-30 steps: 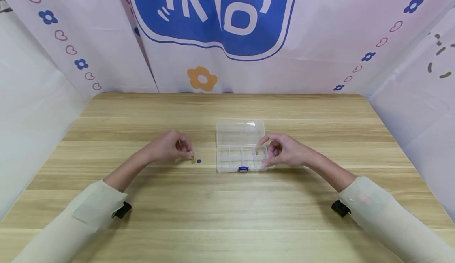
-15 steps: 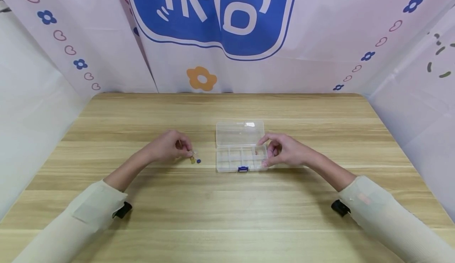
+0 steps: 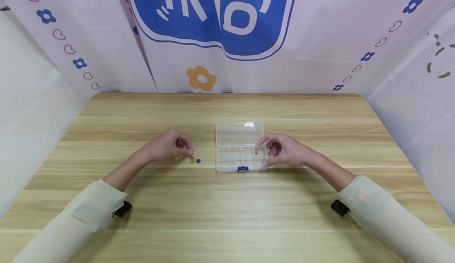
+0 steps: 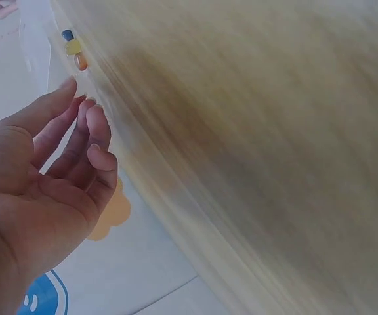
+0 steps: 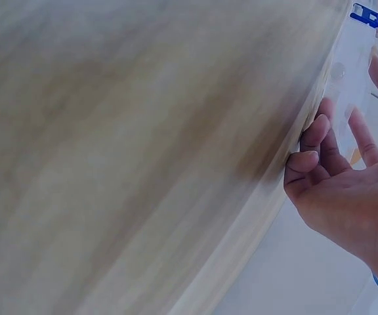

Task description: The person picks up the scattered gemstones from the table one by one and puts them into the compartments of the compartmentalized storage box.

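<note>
Your left hand (image 3: pixel 170 146) sits on the wooden table (image 3: pixel 227 211) just left of the clear compartment box (image 3: pixel 241 152), with its fingertips at a small cluster of beads (image 3: pixel 194 159): a blue one, a yellowish one and an orange one, going by the left wrist view (image 4: pixel 74 47). From the head camera the fingers look curled in toward a pale piece at their tips, but whether they actually pinch anything I cannot tell; in the wrist view they are loosely bent with nothing between them.

Your right hand (image 3: pixel 282 151) is at the box's right end, thumb and fingers curled round its edge and steadying it (the right wrist view (image 5: pixel 336 177) shows the fingertips against the clear plastic).

For the pick, I'd judge it best to take one bead at a time with thumb and forefinger, coming down from above so the neighbours don't roll off. Keep the right hand's hold firm, since a light box like this would probably skid at a nudge. Carry the bead low over the near wall and let go only once it is inside a cell.

The box lies open, lid (image 3: pixel 240 132) folded back flat on the far side, blue latch (image 3: pixel 243 169) on the near wall. Its row of cells looks bare from here, though clear plastic and small size make that uncertain
</note>
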Demonstrator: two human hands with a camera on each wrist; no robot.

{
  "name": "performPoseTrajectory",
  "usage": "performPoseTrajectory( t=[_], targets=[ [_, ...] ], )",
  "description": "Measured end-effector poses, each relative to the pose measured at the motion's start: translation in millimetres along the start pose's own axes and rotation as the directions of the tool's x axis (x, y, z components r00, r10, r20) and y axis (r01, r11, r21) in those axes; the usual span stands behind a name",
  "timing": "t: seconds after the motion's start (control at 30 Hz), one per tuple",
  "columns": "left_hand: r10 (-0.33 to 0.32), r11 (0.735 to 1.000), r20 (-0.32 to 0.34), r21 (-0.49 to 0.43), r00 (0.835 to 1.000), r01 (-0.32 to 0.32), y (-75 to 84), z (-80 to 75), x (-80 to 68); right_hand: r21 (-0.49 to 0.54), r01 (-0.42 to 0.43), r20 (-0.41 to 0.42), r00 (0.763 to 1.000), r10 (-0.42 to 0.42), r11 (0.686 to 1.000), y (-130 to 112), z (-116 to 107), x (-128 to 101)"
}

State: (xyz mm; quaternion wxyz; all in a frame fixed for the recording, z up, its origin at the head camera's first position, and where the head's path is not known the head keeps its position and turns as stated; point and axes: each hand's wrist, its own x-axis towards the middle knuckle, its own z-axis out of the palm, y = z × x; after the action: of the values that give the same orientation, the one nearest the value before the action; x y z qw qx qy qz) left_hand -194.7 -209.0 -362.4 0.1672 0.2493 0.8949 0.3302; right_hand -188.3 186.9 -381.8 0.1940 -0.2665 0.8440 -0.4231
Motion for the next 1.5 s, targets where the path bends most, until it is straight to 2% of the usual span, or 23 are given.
performPoseTrajectory(
  t=[0.17, 0.43, 0.67, 1.1, 1.5],
  targets=[
    [-0.004, 1.000, -0.017, 0.007, 1.000, 0.004, 3.7, -3.4, -0.6, -0.012, -0.013, -0.004, 1.000, 0.013, 1.000, -1, -1, 0],
    [0.019, 0.999, -0.044, 0.040, 0.999, -0.017, 6.2, -5.9, -1.3, 0.012, -0.009, 0.010, 1.000, 0.009, 1.000, -1, 0, 2],
    [0.010, 0.999, -0.056, 0.040, 0.998, -0.008, 6.8, -7.1, -1.1, 0.041, -0.010, 0.035, 0.999, 0.009, 0.999, -2, -1, 1],
    [0.049, 0.998, -0.080, 0.051, 0.996, -0.045, 10.8, -8.4, -0.3, 0.083, -0.037, 0.084, 0.996, 0.030, 0.996, -5, -3, 2],
    [0.072, 0.996, -0.090, 0.057, 0.993, -0.067, 21.7, -6.3, 7.5, 0.094, -0.032, 0.090, 0.996, 0.023, 0.995, -5, -3, 2]
  ],
)
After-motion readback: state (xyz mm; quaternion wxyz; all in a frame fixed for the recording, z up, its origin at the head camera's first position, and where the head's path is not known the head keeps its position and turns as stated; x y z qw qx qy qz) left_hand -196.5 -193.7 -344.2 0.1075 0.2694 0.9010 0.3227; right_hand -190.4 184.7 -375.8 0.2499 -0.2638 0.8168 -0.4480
